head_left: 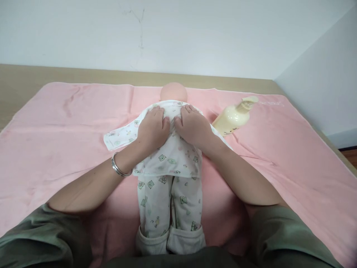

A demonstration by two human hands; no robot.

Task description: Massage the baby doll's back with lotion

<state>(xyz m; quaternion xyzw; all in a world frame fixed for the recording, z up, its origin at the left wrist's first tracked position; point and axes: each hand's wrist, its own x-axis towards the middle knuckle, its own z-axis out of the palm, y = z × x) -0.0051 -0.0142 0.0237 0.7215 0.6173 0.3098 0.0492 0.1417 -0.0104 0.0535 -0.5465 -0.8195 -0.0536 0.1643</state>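
Note:
A baby doll (173, 91) lies on a pink cloth (69, 141), only the smooth top of its head showing beyond its clothes. It wears a white printed top (170, 160) and matching trousers (156, 204) with turned-up cuffs. My left hand (154, 127) rests flat on the upper part of the top, on the left side. On the right side, my right hand (193, 125) lies flat on the same cloth, thumb toward the other thumb. Both hands have extended fingers and grasp nothing. One sleeve of the top spreads out to the left.
A pale yellow pump bottle (232, 117) lies tilted on the pink cloth, just right of the doll's upper body. Behind the cloth runs the tabletop's wooden edge (111, 76), against a white wall (195, 37). A grey-white wall stands at the right.

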